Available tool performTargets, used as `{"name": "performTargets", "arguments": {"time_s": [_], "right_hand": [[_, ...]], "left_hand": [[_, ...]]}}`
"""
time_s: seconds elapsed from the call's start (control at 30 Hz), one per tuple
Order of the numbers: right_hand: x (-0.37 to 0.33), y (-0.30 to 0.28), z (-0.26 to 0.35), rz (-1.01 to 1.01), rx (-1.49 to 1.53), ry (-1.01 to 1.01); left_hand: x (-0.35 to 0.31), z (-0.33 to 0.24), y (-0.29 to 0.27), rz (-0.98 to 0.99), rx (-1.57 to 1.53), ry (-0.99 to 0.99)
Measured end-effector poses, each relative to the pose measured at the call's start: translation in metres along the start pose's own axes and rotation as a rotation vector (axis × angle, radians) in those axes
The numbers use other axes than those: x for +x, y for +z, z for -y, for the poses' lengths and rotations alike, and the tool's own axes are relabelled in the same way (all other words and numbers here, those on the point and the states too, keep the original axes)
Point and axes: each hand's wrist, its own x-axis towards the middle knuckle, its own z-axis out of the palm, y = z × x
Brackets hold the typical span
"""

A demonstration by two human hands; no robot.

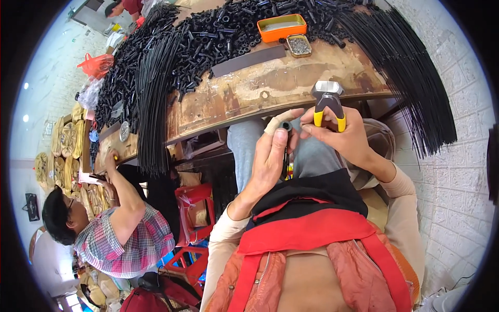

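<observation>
Over my lap, my left hand (268,158) grips a small dark tubular part (285,126), its round hollow end facing up between thumb and fingers. One finger of that hand has a tan wrapping. End-cutting pliers (328,99) with yellow-and-black handles sit in my right hand (349,136), their metal jaws pointing away from me toward the bench. My right thumb and forefinger are pinched together close to the tubular part. Whether something tiny lies between those fingertips I cannot make out.
Across the worn wooden bench (249,104) spreads a heap of black tubular parts (213,39). Bundles of long black rods (410,67) hang over its edge. An orange tray (281,28) stands beside a small metal-filled tin (299,46). At left, a co-worker (122,234) sits near red stools (195,213).
</observation>
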Motion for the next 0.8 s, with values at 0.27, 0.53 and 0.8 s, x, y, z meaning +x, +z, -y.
{"name": "performTargets", "arguments": {"time_s": [0.27, 0.53, 0.8], "right_hand": [[-0.003, -0.002, -0.004, 0.017, -0.053, -0.114], [-0.001, 0.001, 0.004, 0.035, -0.04, -0.017], [0.0, 0.009, 0.005, -0.004, -0.046, -0.139]], "left_hand": [[0.002, -0.002, 0.006, 0.02, -0.03, -0.05], [0.0, -0.009, 0.0, 0.031, -0.01, -0.054], [-0.001, -0.011, -0.003, 0.06, -0.007, -0.074]]}}
